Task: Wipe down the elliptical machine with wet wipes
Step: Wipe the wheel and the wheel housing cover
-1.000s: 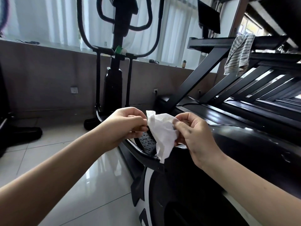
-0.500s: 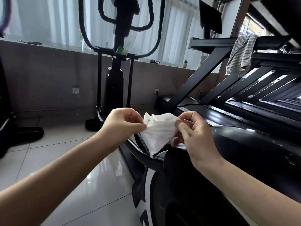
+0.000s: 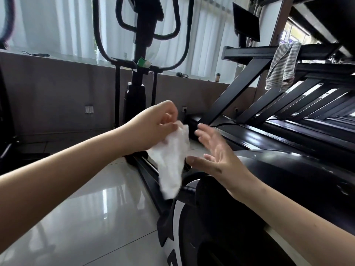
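The black elliptical machine (image 3: 284, 181) fills the near right, its upright column and handlebars rising at the far centre over the glossy tiled floor (image 3: 92, 208). The left hand (image 3: 153, 127) pinches the top of a crumpled white wet wipe (image 3: 172, 162) between thumb and fingertips. The wipe hangs down in front of the machine's housing. The right hand (image 3: 217, 152) is just right of it, fingers spread and blurred, holding nothing. A striped towel (image 3: 282, 68) drapes over a bar at the far right.
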